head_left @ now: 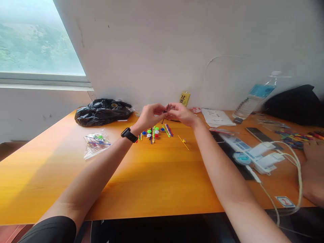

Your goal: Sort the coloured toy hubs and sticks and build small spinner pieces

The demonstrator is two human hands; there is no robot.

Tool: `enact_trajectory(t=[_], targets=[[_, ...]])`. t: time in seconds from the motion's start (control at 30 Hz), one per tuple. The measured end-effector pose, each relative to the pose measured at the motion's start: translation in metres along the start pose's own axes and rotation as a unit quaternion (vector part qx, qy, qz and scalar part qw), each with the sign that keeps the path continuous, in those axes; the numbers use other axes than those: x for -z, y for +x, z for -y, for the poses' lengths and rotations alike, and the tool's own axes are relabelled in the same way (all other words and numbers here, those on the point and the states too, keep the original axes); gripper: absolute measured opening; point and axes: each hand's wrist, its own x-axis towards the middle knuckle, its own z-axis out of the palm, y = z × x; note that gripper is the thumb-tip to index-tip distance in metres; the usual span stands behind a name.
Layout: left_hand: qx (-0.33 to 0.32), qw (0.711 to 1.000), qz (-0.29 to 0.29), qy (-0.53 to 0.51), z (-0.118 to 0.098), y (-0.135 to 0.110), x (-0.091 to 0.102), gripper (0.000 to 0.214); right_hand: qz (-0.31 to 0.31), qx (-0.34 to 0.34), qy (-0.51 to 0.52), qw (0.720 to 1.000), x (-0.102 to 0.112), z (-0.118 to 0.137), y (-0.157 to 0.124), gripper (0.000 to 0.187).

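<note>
Both my hands are raised together above the far middle of the orange table (141, 182). My left hand (150, 115), with a black watch on the wrist, and my right hand (181, 114) pinch a thin dark stick (167, 109) between their fingertips. Below them on the table lies a small heap of coloured sticks and round pieces (155, 132). A single yellow stick (183, 141) lies a little to the right of the heap.
A clear bag of coloured parts (96, 143) and a black plastic bag (102, 111) lie at the left. To the right are papers (217, 117), a water bottle (255, 96), phones, a white power strip (249, 152) with cables, and another person's hand (314, 168).
</note>
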Motion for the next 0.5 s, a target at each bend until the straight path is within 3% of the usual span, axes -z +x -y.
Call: enact_trajectory(t=[0.2,0.37,0.43,0.5], targets=[[-0.006,1.000,0.016,-0.005,-0.001,0.000,0.000,0.025,0.027,-0.016,-0.027,0.999,-0.003,-0.003,-0.001,0.013],[-0.005,0.999,0.037,0.035,0.005,-0.003,0.003,0.021,0.012,-0.033,-0.073,0.997,0.003,-0.017,0.006,0.008],[0.005,0.996,0.066,0.056,0.009,-0.006,0.003,0.019,-0.005,-0.068,-0.169,0.983,0.009,-0.026,0.009,0.008],[0.003,0.991,0.109,0.081,0.014,-0.010,0.000,0.017,-0.014,-0.112,-0.299,0.947,0.015,-0.037,0.011,0.005]])
